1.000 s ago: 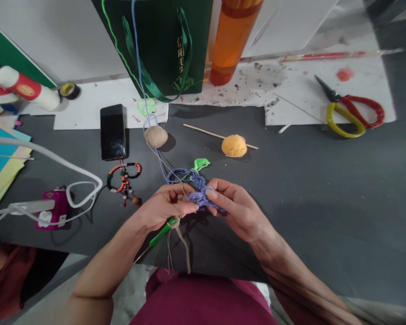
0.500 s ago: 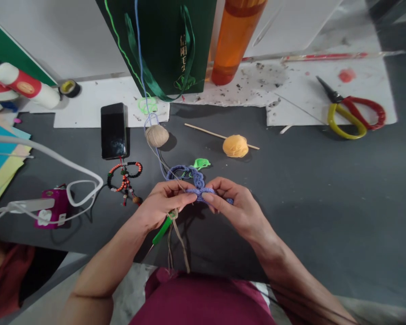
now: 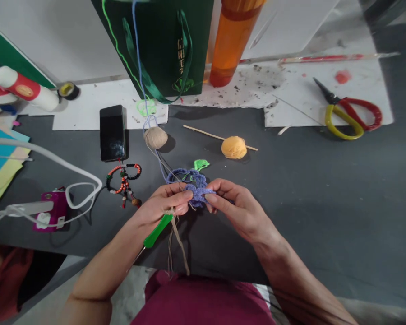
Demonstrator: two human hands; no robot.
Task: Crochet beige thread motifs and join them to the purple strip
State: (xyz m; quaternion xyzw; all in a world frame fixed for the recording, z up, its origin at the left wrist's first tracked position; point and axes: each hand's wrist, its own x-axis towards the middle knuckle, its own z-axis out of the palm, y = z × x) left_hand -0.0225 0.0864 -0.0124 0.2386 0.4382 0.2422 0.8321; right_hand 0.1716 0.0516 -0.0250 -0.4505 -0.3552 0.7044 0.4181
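Observation:
My left hand (image 3: pixel 162 205) is closed round a crochet hook with a green handle (image 3: pixel 157 230) and pinches the edge of a purple crochet piece (image 3: pixel 193 187). Beige yarn strands (image 3: pixel 177 241) hang below that hand. My right hand (image 3: pixel 235 207) pinches the same purple piece from the right. Purple yarn runs from the piece up toward the dark green gift bag (image 3: pixel 162 40). A small green crochet bit (image 3: pixel 200 164) lies just behind the piece.
On the dark table lie a beige yarn ball (image 3: pixel 155 137), an orange yarn ball (image 3: pixel 233 147) on a thin stick, a black phone (image 3: pixel 113 132), a bead bracelet (image 3: pixel 123 178), scissors (image 3: pixel 350 115), an orange bottle (image 3: pixel 230 40) and a pink device with white cables (image 3: pixel 52 212). Coloured paper sits at left.
The hook's green handle has swung lower and further out below my left hand. My right hand's fingers have shifted on the purple piece, bunching it closer to the left hand.

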